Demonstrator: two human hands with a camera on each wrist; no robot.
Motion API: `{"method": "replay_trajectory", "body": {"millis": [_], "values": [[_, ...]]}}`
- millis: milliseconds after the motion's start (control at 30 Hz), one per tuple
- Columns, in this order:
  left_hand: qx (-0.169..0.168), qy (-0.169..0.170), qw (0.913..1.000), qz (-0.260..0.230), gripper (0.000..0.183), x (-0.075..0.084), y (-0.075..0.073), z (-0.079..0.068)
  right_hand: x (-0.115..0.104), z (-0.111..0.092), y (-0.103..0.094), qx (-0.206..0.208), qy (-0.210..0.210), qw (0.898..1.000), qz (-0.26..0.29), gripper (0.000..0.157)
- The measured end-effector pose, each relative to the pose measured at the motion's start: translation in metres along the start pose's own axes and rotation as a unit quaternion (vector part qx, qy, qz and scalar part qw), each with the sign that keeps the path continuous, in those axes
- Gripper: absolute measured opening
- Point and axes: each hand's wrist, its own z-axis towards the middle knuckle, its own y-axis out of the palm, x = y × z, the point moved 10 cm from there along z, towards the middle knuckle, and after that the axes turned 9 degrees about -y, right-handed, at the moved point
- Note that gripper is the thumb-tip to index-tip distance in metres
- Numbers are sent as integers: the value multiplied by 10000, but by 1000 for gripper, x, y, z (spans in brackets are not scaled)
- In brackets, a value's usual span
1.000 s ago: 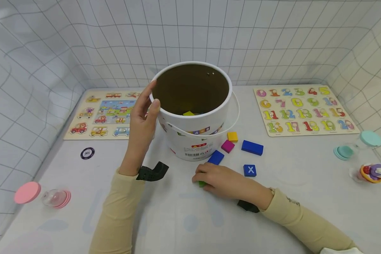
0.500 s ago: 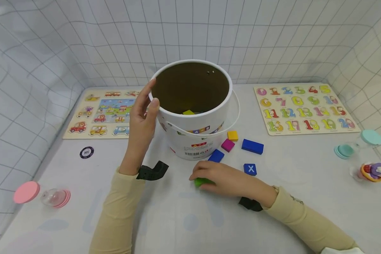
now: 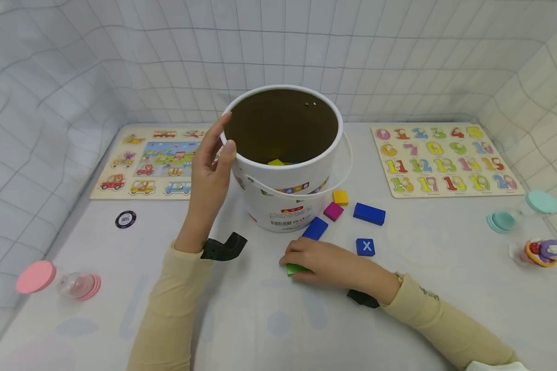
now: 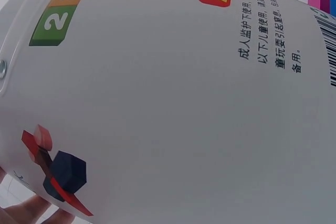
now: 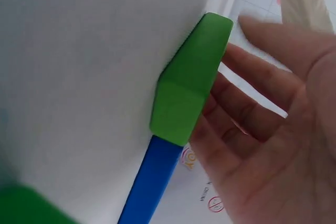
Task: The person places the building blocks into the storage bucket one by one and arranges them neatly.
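In the head view, my left hand (image 3: 209, 178) rests on the left side of a tall white bucket (image 3: 283, 198). Its fingers and thumb lie spread at the rim, and the left wrist view shows some fingertips beyond the printed wall. At the bucket's front, my right hand (image 3: 317, 263) lies at a green block (image 3: 296, 269). In the right wrist view, its fingers reach the green block's (image 5: 191, 77) side while the blurred thumb stands apart. A blue block (image 3: 315, 228) adjoins that hand, close to the bucket. Yellow blocks (image 3: 276, 162) show inside the bucket; its floor is mostly hidden.
Right of the bucket lie yellow (image 3: 340, 197), magenta (image 3: 333, 211) and blue blocks (image 3: 369, 214), plus a blue X block (image 3: 365, 247). Puzzle boards stand back left (image 3: 144, 165) and back right (image 3: 445, 161). Small toys (image 3: 540, 252) lie far right; a pink lid (image 3: 36, 276) lies left.
My right hand and the green block shift slightly left, then the hand comes back a little right. My left hand stays at the bucket rim.
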Motion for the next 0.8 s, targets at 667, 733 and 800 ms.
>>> {"method": "replay_trajectory", "body": {"millis": [667,733,800], "values": [[49,-176,9994,286,46,-1,0,-1,-42,-39,-148,3107,-1169,9211,2035,32],[58,-187,9994,273,46,-1,0,-1,-43,-52,-186,4054,-1380,8742,2287,31],[51,-177,9995,252,46,-1,0,0,-38,-62,-215,4832,-1398,8280,2477,30]]}}
